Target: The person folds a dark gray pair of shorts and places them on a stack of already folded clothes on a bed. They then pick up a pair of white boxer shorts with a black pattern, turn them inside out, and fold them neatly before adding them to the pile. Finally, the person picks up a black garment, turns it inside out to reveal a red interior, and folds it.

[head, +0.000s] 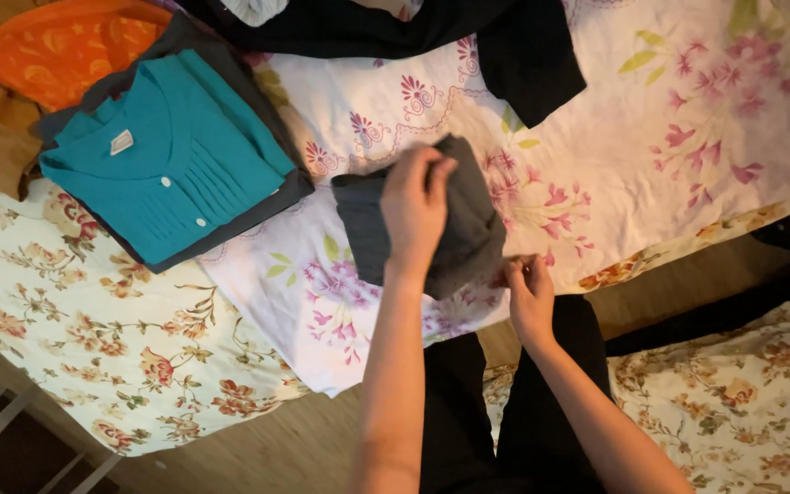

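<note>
A small dark grey garment [464,229] lies folded on a white floral sheet [651,137]. My left hand [413,206] rests on top of it, fingers curled over its upper edge and gripping the cloth. My right hand [530,293] pinches the garment's lower right corner near the sheet's edge. Both forearms reach up from the bottom of the view, over my dark trousers [505,412].
A folded teal buttoned top [171,165] sits on a dark grey garment at the left, with orange cloth [66,46] behind it. Black clothing [523,46] lies at the top. A cream floral sheet [93,329] covers the left, and wooden floor [304,448] shows below.
</note>
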